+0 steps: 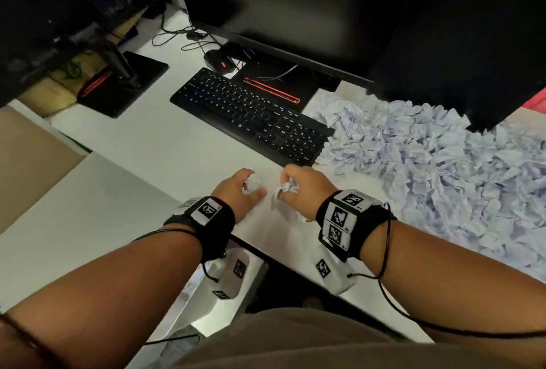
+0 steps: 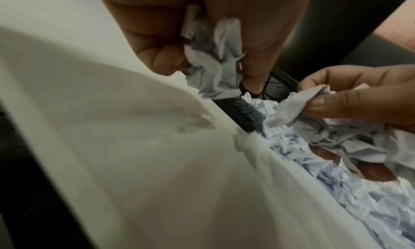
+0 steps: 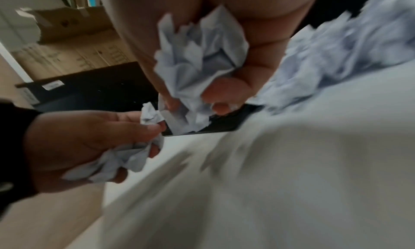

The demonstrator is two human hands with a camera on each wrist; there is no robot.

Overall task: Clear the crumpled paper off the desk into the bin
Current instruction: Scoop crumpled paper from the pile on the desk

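Note:
A big heap of crumpled pale-blue paper (image 1: 437, 167) covers the right side of the white desk (image 1: 153, 144). Near the desk's front edge my left hand (image 1: 245, 191) grips one crumpled paper ball (image 1: 253, 184), seen close in the left wrist view as the wad (image 2: 213, 57) between curled fingers. Just to its right my right hand (image 1: 298, 185) grips another crumpled paper (image 1: 286, 188), a larger wad (image 3: 197, 64) in the right wrist view. The two hands sit side by side, a little apart. No bin is identifiable in any view.
A black keyboard (image 1: 251, 114) lies beyond the hands, with a mouse (image 1: 218, 63), cables and a monitor (image 1: 295, 8) behind it. A second monitor stand (image 1: 127, 79) is at the left. Cardboard boxes (image 3: 74, 45) stand to the far left. The desk's front edge (image 1: 266, 250) is below my wrists.

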